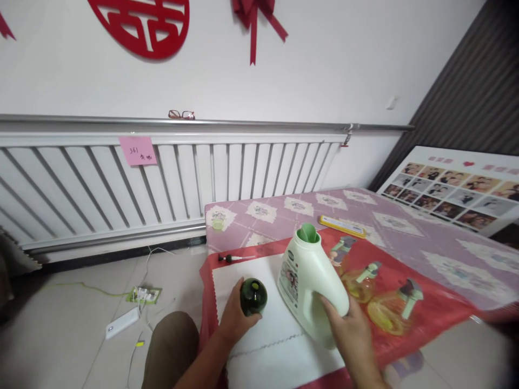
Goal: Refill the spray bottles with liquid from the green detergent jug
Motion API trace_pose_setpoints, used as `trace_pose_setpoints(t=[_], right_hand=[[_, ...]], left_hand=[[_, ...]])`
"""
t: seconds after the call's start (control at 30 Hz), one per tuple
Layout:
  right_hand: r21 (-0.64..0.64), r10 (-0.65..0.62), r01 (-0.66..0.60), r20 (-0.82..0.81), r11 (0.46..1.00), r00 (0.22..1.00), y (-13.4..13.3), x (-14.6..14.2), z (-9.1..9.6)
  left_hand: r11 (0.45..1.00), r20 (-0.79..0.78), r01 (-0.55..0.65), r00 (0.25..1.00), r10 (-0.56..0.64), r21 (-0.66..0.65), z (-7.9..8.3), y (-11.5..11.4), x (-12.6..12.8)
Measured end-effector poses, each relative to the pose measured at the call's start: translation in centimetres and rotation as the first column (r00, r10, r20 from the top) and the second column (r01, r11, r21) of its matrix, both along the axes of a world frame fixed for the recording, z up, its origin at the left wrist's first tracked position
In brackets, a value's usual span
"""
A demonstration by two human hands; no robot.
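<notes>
My left hand is wrapped around a small dark green glass bottle standing on a white cloth. My right hand grips the handle side of a pale green detergent jug, which is uncapped, tilted, and resting on the same cloth just right of the bottle. The jug's green spout points up and away from me.
Two yellow pump bottles lie on the red cloth to the right. A thin pump tube lies behind the white cloth, a yellow flat pack farther back. Radiator, floor power strip, leaning photo board.
</notes>
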State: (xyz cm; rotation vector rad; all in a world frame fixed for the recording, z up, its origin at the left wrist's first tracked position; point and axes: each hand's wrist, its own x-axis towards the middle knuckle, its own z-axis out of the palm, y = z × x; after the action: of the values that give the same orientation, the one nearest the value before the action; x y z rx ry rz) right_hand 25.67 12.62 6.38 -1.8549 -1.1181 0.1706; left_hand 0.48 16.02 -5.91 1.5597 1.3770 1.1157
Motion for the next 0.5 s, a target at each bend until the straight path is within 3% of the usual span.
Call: trace_pose_setpoints(t=[0.1, 0.2, 0.5], right_hand=[[-0.071, -0.033, 0.023, -0.141, 0.997, 0.99, -0.6, -0.8, -2.5], [-0.071, -0.022, 0.009, -0.191, 0.997, 0.981, -1.0, -1.0, -3.8], [-0.052, 0.036, -0.049, -0.219, 0.997, 0.975, -1.2, -0.6, -4.3]], left_hand=[[1.0, 0.004, 0.008, 1.0, -0.008, -0.005, 0.2, 0.0, 0.0], [1.0, 0.012, 0.014, 1.0, -0.014, -0.016, 0.3, 0.0, 0.0], [0.995, 0.044, 0.054, 0.998, -0.05, -0.09, 0.9, 0.0, -0.1]])
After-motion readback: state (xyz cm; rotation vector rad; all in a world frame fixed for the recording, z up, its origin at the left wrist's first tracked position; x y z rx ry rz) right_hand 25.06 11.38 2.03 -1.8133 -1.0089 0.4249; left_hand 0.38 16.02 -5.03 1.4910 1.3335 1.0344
